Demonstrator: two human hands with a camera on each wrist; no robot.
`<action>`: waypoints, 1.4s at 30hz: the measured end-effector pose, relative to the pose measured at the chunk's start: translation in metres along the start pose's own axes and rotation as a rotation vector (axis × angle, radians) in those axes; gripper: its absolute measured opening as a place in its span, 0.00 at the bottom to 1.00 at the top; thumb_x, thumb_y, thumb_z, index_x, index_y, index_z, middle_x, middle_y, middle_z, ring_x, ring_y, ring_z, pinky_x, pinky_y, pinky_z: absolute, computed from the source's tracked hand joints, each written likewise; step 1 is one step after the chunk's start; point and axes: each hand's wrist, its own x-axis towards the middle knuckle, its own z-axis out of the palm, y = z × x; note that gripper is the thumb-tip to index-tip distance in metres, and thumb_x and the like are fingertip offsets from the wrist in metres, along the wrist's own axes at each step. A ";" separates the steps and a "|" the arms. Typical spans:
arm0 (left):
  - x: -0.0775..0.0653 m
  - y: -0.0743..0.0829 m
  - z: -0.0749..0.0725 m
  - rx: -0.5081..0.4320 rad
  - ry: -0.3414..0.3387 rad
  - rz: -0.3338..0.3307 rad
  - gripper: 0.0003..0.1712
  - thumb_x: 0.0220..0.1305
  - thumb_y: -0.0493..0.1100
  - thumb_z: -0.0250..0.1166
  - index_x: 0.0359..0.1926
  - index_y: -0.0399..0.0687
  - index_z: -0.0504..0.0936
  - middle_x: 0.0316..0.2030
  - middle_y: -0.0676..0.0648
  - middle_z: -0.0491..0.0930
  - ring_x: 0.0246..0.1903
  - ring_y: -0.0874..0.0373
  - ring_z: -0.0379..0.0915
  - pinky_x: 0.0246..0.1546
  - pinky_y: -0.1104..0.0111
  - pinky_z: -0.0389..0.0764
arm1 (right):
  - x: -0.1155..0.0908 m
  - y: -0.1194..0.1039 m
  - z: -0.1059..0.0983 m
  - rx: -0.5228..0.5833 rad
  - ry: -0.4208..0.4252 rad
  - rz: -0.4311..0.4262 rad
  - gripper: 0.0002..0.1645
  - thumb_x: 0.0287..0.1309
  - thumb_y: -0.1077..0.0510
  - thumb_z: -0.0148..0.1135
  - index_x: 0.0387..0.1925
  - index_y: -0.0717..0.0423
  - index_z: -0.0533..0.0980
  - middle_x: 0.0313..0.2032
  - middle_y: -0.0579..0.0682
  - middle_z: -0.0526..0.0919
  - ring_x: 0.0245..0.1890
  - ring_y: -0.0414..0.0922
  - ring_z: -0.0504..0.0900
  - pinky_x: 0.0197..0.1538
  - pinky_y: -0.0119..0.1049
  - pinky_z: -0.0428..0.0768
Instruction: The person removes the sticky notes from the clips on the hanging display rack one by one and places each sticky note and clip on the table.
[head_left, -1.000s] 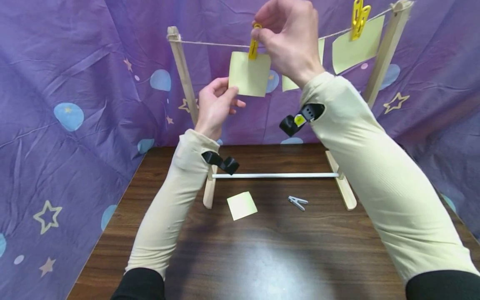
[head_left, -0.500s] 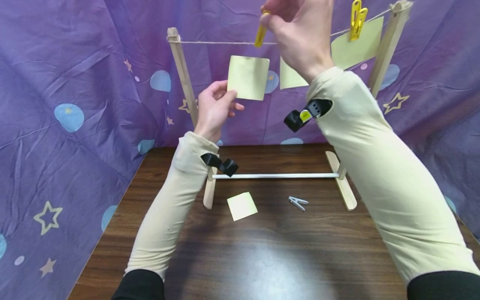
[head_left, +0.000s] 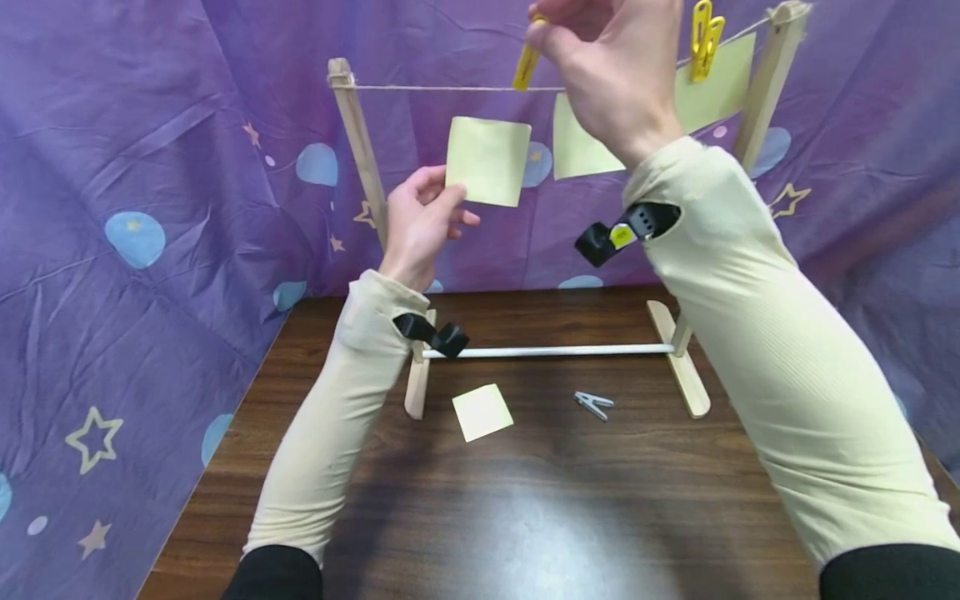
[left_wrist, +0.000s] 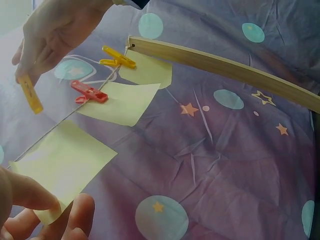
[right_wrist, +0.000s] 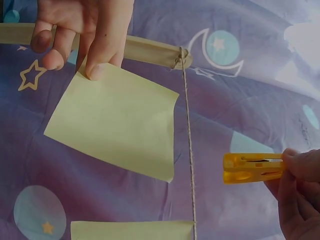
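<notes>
My left hand (head_left: 423, 221) pinches a pale yellow paper square (head_left: 487, 162) by its lower left corner, thumb in front. The paper is upright, its top edge just below the string (head_left: 435, 87) in the head view. Up and to the right of it, my right hand (head_left: 622, 79) pinches a yellow clothespin (head_left: 527, 65) between thumb and fingers. In the right wrist view this clothespin (right_wrist: 250, 168) points toward the string, apart from both string and paper. Farther along, a second paper (left_wrist: 120, 102) hangs under a red clothespin (left_wrist: 90, 92), and a third (head_left: 716, 82) under a yellow clothespin (head_left: 705, 43).
The string runs between two wooden posts (head_left: 358, 150) joined low down by a white rod (head_left: 551, 351). On the brown table (head_left: 570, 508) lie another paper square (head_left: 482, 412) and a light grey clothespin (head_left: 594, 405). A purple star-patterned cloth (head_left: 187, 100) hangs behind.
The yellow clothespin in my right hand was at the paper's top edge and has moved up and right, off it. My left hand has lowered the paper slightly, shifting it left.
</notes>
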 end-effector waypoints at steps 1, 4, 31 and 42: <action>0.000 0.000 -0.001 -0.003 -0.001 -0.001 0.14 0.64 0.31 0.58 0.51 0.37 0.77 0.34 0.48 0.82 0.18 0.62 0.78 0.19 0.74 0.72 | 0.000 0.000 -0.001 0.007 0.000 -0.004 0.09 0.52 0.70 0.64 0.31 0.54 0.81 0.28 0.37 0.82 0.32 0.35 0.81 0.46 0.27 0.79; -0.001 0.000 -0.002 -0.007 -0.002 -0.005 0.14 0.64 0.31 0.58 0.50 0.37 0.78 0.34 0.48 0.82 0.18 0.62 0.78 0.20 0.74 0.72 | -0.002 0.000 -0.003 0.044 0.000 -0.007 0.10 0.52 0.71 0.62 0.31 0.54 0.81 0.28 0.38 0.82 0.32 0.34 0.81 0.47 0.27 0.79; -0.037 -0.011 -0.024 0.053 -0.095 0.085 0.10 0.63 0.32 0.60 0.45 0.36 0.77 0.26 0.55 0.81 0.19 0.63 0.79 0.23 0.74 0.73 | -0.033 0.027 -0.050 0.099 0.120 -0.003 0.08 0.46 0.72 0.67 0.22 0.58 0.80 0.25 0.42 0.86 0.27 0.37 0.84 0.39 0.24 0.80; -0.046 -0.037 -0.033 0.170 -0.217 0.038 0.15 0.62 0.32 0.62 0.50 0.31 0.77 0.22 0.61 0.82 0.19 0.64 0.78 0.24 0.74 0.74 | -0.056 0.060 -0.068 0.215 0.101 0.063 0.08 0.44 0.75 0.68 0.24 0.61 0.81 0.26 0.44 0.87 0.26 0.38 0.83 0.37 0.23 0.80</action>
